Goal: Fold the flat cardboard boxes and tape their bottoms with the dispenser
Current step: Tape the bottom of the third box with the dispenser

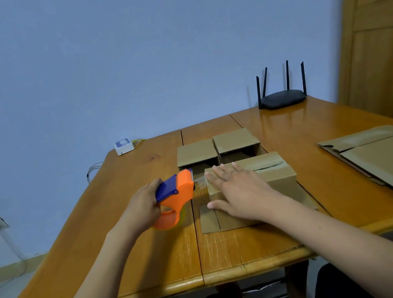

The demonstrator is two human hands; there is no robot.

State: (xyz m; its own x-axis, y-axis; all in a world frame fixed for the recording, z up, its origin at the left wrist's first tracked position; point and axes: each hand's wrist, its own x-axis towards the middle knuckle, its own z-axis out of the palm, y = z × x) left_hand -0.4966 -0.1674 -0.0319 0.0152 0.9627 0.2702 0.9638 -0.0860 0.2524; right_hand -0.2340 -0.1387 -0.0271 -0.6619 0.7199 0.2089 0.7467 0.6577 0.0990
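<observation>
A person's left hand [145,205] was wrapped around the handle of an orange and blue tape dispenser [176,196] near the middle of the tabletop [258,242], its mouth held just beside the left end of an upturned cardboard box [272,175]. The right hand [239,191] lay flat on the box's bottom flaps, fingers [220,173] spread and slightly apart, thumb hooked over the near wall. A short strip of clear tape [199,180] appeared to run from the dispenser to the box's left edge, though the blur there made that uncertain.

The seam between the flaps gaped open toward the box's right end, so tape drawn across it risked sealing a crooked bottom unless the flaps were pressed shut. The strip could also have wrinkled or stuck to itself if the pull went slack, and the light box might have slid toward the table's near edge had the flat hand eased off.

Two folded boxes [197,153] stood behind, toward the far edge; a stack of flat boxes [387,161] waited at the right edge.
</observation>
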